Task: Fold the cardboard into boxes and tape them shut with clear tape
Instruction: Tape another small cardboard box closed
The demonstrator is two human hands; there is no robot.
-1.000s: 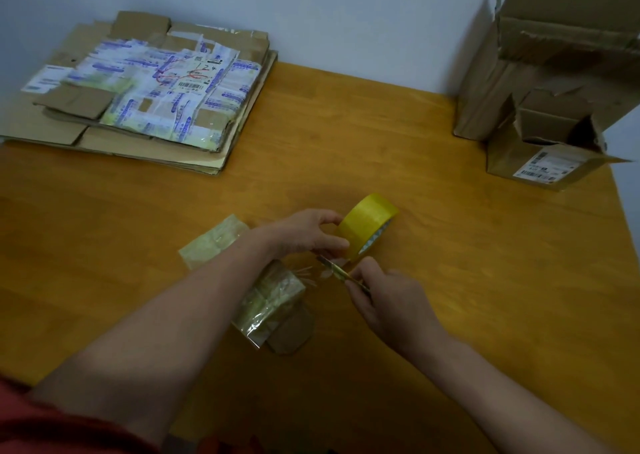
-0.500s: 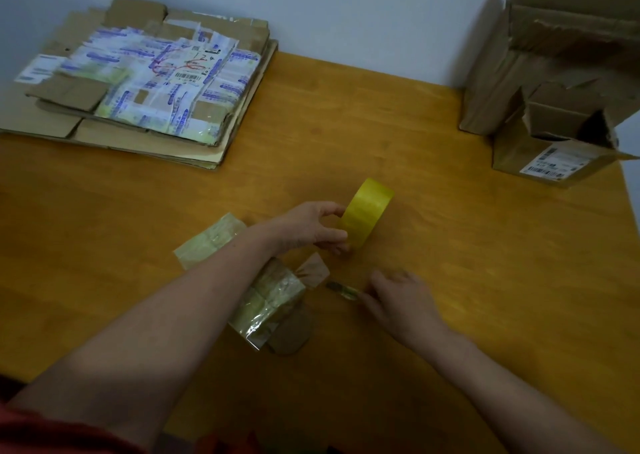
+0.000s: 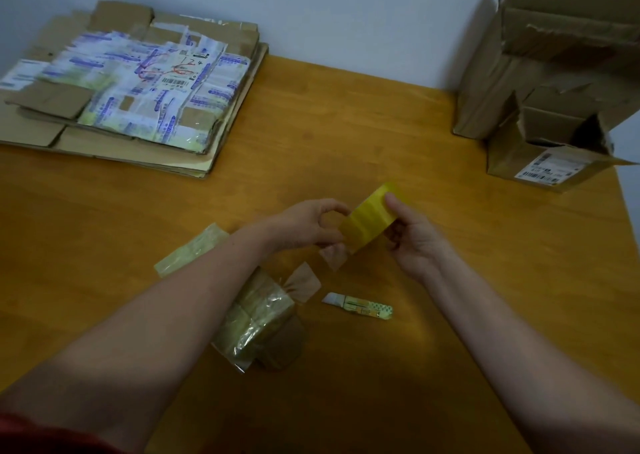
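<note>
Both my hands hold a yellowish roll of clear tape above the middle of the wooden table. My left hand pinches the roll's left side, with a short loose tape end hanging below it. My right hand grips the right side, thumb on top. A stack of flattened cardboard covered in labels lies at the back left. Two open cardboard boxes stand at the back right, a large box and a small box with a shipping label.
A small utility knife lies on the table just below my hands. Crumpled plastic wrapping and a cut tape scrap sit under my left forearm. A tape strip lies to the left. A wall borders the table's far edge.
My right hand put the knife down on the table and moved up to grasp the tape roll. The roll is now held by both hands.
</note>
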